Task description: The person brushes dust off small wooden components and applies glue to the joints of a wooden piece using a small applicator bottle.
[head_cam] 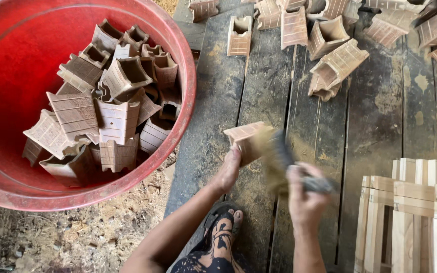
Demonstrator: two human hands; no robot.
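Dark, dusty wooden planks form the working surface, with bare dirt ground showing along their left edge. Nearest the camera, a foot in a sandal rests on the planks between the person's forearms. To the right, stacked pale wooden slat pieces stand close by, just beside the right arm.

The left hand is closed around the lower end of a small ridged clay block, holding it above the planks. The right hand is wrapped tightly round the handle of a brush, whose bristles are blurred and lie against the block's right side.

To the left, a large red plastic tub sits partly on the dirt, partly over the plank edge, and is piled with many more clay blocks of the same kind, tumbled at all angles, some with their hollow openings facing up.

Farther off, at the top of the view, a loose scatter of similar clay blocks lies on the planks, well apart from the hands; several lie on their sides, touching one another.
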